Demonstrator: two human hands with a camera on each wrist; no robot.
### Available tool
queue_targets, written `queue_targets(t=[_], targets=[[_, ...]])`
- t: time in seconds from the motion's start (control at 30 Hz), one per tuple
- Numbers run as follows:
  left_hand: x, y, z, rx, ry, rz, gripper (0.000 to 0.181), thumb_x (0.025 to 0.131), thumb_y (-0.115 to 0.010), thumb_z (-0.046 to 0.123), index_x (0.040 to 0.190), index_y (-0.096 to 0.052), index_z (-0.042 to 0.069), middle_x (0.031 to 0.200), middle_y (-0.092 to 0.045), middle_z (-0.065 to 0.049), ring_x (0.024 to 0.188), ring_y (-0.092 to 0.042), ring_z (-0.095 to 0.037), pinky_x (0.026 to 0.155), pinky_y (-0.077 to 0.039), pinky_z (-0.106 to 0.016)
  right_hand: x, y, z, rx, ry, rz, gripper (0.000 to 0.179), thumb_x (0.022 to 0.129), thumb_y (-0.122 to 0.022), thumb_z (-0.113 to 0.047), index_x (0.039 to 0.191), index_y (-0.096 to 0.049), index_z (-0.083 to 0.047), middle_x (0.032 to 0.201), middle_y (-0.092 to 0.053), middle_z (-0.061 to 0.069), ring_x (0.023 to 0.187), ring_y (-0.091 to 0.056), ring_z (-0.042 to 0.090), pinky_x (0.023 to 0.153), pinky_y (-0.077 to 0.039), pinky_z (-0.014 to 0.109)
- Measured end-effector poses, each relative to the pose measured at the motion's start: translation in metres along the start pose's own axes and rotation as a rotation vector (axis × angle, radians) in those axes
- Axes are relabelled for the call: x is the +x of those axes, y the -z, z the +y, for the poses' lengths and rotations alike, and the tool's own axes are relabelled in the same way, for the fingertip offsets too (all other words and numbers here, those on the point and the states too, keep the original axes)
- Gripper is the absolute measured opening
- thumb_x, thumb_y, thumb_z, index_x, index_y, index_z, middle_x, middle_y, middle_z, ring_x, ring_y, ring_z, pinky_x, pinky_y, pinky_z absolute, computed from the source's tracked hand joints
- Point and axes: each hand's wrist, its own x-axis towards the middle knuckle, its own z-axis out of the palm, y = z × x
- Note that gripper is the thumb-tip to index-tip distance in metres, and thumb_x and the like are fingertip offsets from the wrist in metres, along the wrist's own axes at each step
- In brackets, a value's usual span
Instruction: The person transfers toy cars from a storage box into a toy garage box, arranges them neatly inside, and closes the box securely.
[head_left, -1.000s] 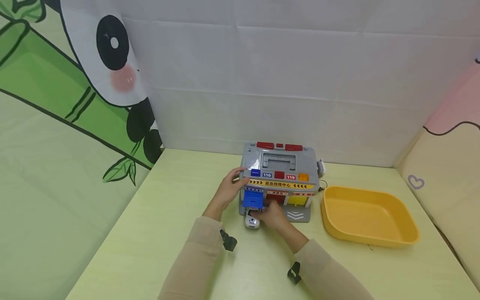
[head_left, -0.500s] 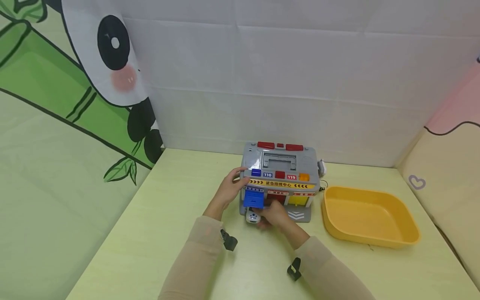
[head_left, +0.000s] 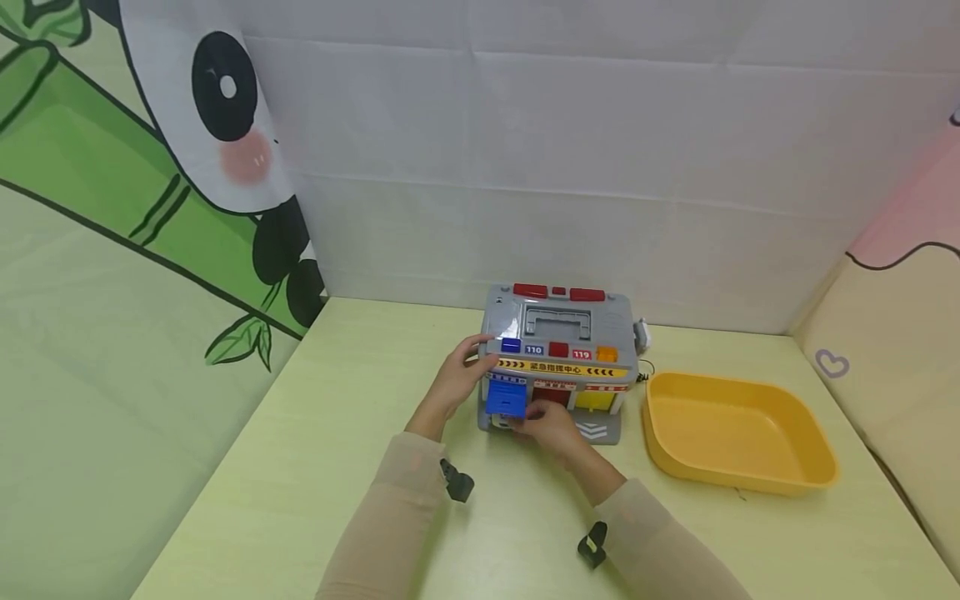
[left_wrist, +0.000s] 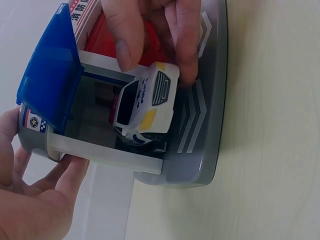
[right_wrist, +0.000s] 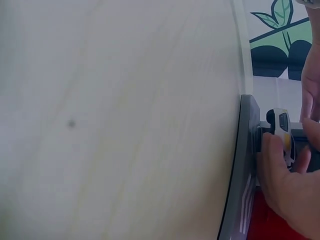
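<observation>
A grey toy garage (head_left: 504, 318) with blue, red and yellow doors stands on the table. Its blue door (left_wrist: 50, 70) is swung up over the left bay. My left hand (head_left: 452, 381) grips the roof's left edge, thumb and fingers on either side of it. At the mouth of that bay is a white toy police car (left_wrist: 145, 102), tilted, its front facing out and its rear inside. My right hand (head_left: 551, 427) holds the car by its front, with fingertips against it in the right wrist view. From the head view, the door and fingers hide most of the car.
To the right of the garage sits a yellow tray (head_left: 738, 477). A small grey-white part (head_left: 642, 335) and a coiled cord (head_left: 643, 377) are at the garage's right side. A white backdrop (head_left: 480, 167) rises behind the table.
The police car has moved from in front of the garage into the left bay, with my right hand following it. My left hand has stayed on the roof edge.
</observation>
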Motion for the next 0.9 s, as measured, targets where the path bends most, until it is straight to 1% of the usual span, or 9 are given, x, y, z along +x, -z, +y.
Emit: queue_targets(t=[0.07, 0.13, 0.27, 0.4, 0.47, 0.63, 0.73, 0.8, 0.9], targets=[[0.0007, -0.0001, -0.0011, 0.000, 0.001, 0.001, 0.047, 0.096, -0.063, 0.037, 0.139, -0.051, 0.024, 0.147, -0.041, -0.014, 0.129, -0.046, -0.035, 0.103, -0.039, -0.051, -0.0009, 0.0009, -0.0001, -0.071, 0.015, 0.002, 0.015, 0.087, -0.074, -0.008, 0.093, -0.067, 0.004, 0.087, -0.063, 0.007, 0.082, -0.055, 0.022, 0.075, -0.050, 0.032], [0.0012, -0.0002, -0.0019, 0.000, 0.003, 0.003, 0.046, 0.096, -0.063, 0.037, 0.139, -0.051, 0.024, 0.147, -0.041, -0.014, 0.129, -0.046, -0.034, 0.103, -0.039, -0.051, -0.0015, 0.0016, -0.0003, -0.097, 0.026, -0.009, 0.014, 0.086, -0.074, -0.008, 0.094, -0.071, 0.003, 0.086, -0.065, 0.006, 0.082, -0.054, 0.021, 0.075, -0.048, 0.032], [0.0014, -0.0004, -0.0022, -0.005, 0.007, 0.007, 0.045, 0.096, -0.063, 0.036, 0.138, -0.052, 0.023, 0.147, -0.042, -0.013, 0.128, -0.047, -0.033, 0.103, -0.039, -0.050, -0.0024, 0.0029, -0.0005, -0.078, 0.039, -0.042, 0.021, 0.088, -0.071, -0.004, 0.105, -0.070, 0.008, 0.095, -0.068, 0.011, 0.084, -0.057, 0.022, 0.081, -0.051, 0.035], [0.0013, -0.0008, -0.0023, -0.006, 0.006, 0.007, 0.046, 0.096, -0.063, 0.036, 0.138, -0.051, 0.023, 0.147, -0.042, -0.014, 0.128, -0.047, -0.034, 0.103, -0.039, -0.049, -0.0029, 0.0036, 0.0005, -0.051, 0.060, -0.068, 0.030, 0.090, -0.067, -0.001, 0.118, -0.064, 0.009, 0.106, -0.068, 0.016, 0.088, -0.059, 0.023, 0.085, -0.052, 0.038], [0.0013, -0.0011, -0.0023, -0.003, 0.008, 0.007, 0.046, 0.096, -0.063, 0.036, 0.138, -0.051, 0.023, 0.147, -0.041, -0.014, 0.129, -0.046, -0.034, 0.103, -0.039, -0.049, -0.0037, 0.0039, 0.0010, -0.032, 0.066, -0.075, 0.034, 0.091, -0.065, -0.001, 0.122, -0.061, 0.010, 0.110, -0.066, 0.018, 0.090, -0.061, 0.024, 0.085, -0.053, 0.039], [0.0022, -0.0014, -0.0025, 0.001, 0.014, 0.010, 0.046, 0.095, -0.064, 0.036, 0.138, -0.051, 0.024, 0.148, -0.041, -0.014, 0.129, -0.046, -0.034, 0.103, -0.039, -0.049, -0.0065, 0.0056, 0.0016, 0.036, 0.061, -0.065, 0.039, 0.091, -0.063, 0.001, 0.128, -0.054, 0.012, 0.112, -0.064, 0.023, 0.092, -0.063, 0.029, 0.083, -0.054, 0.041], [0.0025, -0.0011, -0.0022, -0.003, 0.013, 0.012, 0.046, 0.095, -0.064, 0.036, 0.138, -0.051, 0.024, 0.148, -0.041, -0.014, 0.129, -0.046, -0.034, 0.103, -0.039, -0.049, -0.0071, 0.0063, 0.0019, 0.057, 0.055, -0.048, 0.039, 0.091, -0.062, 0.002, 0.129, -0.054, 0.012, 0.112, -0.064, 0.022, 0.095, -0.063, 0.030, 0.084, -0.054, 0.041], [0.0020, -0.0007, -0.0017, -0.004, 0.013, 0.012, 0.046, 0.096, -0.063, 0.036, 0.138, -0.051, 0.024, 0.148, -0.041, -0.014, 0.129, -0.046, -0.034, 0.103, -0.039, -0.049, -0.0078, 0.0067, 0.0014, 0.022, 0.062, -0.028, 0.037, 0.092, -0.062, 0.002, 0.127, -0.055, 0.010, 0.111, -0.065, 0.019, 0.096, -0.063, 0.028, 0.084, -0.054, 0.039], [0.0016, -0.0007, -0.0013, -0.002, 0.019, 0.013, 0.047, 0.095, -0.064, 0.037, 0.138, -0.051, 0.024, 0.148, -0.041, -0.014, 0.130, -0.045, -0.034, 0.103, -0.039, -0.049, -0.0093, 0.0068, 0.0001, -0.077, 0.077, 0.014, 0.031, 0.094, -0.060, -0.001, 0.124, -0.059, 0.006, 0.107, -0.065, 0.014, 0.093, -0.062, 0.024, 0.082, -0.054, 0.037]])
